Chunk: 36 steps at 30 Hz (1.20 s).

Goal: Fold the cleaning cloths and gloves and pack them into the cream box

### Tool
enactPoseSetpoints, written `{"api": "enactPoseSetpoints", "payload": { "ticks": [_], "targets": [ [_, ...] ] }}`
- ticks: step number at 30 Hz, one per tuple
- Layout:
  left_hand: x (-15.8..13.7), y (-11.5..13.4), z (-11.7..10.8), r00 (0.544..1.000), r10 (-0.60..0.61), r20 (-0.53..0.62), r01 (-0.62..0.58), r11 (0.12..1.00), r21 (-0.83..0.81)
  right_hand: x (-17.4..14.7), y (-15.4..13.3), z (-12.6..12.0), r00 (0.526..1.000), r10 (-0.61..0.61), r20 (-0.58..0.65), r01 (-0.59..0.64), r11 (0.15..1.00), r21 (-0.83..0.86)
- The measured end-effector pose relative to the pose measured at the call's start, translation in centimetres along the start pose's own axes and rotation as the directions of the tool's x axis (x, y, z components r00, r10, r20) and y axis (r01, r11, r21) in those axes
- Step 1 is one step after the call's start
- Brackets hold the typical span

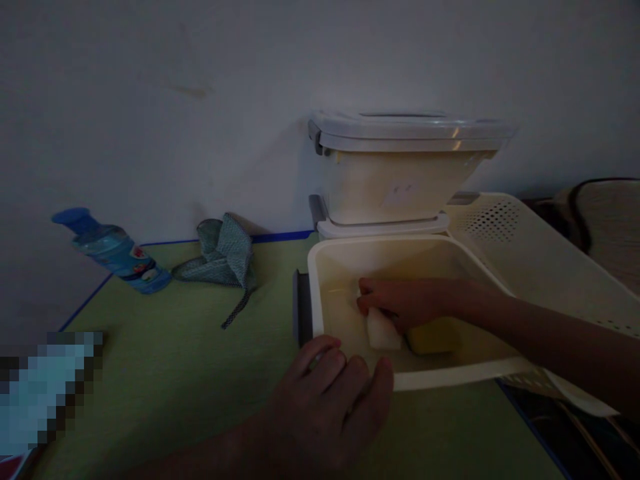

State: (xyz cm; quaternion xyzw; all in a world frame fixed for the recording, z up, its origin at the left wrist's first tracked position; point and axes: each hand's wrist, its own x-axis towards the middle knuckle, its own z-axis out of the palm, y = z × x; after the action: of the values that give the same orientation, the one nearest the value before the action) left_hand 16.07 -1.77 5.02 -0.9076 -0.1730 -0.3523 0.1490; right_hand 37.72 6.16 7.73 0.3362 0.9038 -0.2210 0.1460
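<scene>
A cream plastic bin (pixel 314 293) with a grey side handle stands open on the green table. My left hand (pixel 333 393) is closed over its near left rim, fingers curled at the edge. Inside the bin, my right hand (pixel 400 300) is wrapped round a pale, block-shaped piece (pixel 384 330) whose lower end shows below the fingers. What the piece is made of, I cannot tell in the dim light. A yellowish block (pixel 435 339) lies on the bin floor below my right wrist, partly in shadow.
A lidded cream container (pixel 395 187) stands behind the bin. To the right is a perforated white basket (pixel 540 260). A blue-capped bottle (pixel 123 257) and a crumpled grey-green cloth (pixel 225 253) are at the left, near the wall. A blurred-out rectangular object (pixel 50 387) sits at the left edge.
</scene>
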Motion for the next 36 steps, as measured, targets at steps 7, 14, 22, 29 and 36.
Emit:
{"api": "enactPoseSetpoints", "payload": {
  "ticks": [7, 14, 22, 29, 36],
  "targets": [
    [0.1, -0.1, -0.1, 1.000, 0.004, 0.004, -0.005, 1.000, 0.022, -0.2, -0.8, -1.1, 0.980, 0.161, 0.113, -0.169, 0.983, 0.070],
    [0.3, -0.1, -0.2, 1.000, 0.013, -0.024, -0.013, 1.000, -0.001, -0.4, -1.8, -2.1, 0.978, 0.209, 0.025, -0.211, 0.967, 0.146],
    [0.3, -0.1, -0.1, 1.000, 0.014, -0.024, -0.014, 1.000, 0.016, 0.2, -0.9, -1.2, 0.977, 0.206, 0.063, -0.211, 0.974, 0.082],
    [0.5, -0.1, -0.1, 0.999, 0.014, -0.033, -0.014, 1.000, 0.017, -0.1, -1.5, -2.1, 0.958, 0.286, -0.026, -0.287, 0.957, -0.049],
    [0.3, -0.1, -0.1, 0.999, 0.013, -0.035, -0.013, 1.000, 0.004, -0.7, -1.0, -2.2, 0.908, 0.391, 0.148, -0.399, 0.917, 0.022]
  ]
}}
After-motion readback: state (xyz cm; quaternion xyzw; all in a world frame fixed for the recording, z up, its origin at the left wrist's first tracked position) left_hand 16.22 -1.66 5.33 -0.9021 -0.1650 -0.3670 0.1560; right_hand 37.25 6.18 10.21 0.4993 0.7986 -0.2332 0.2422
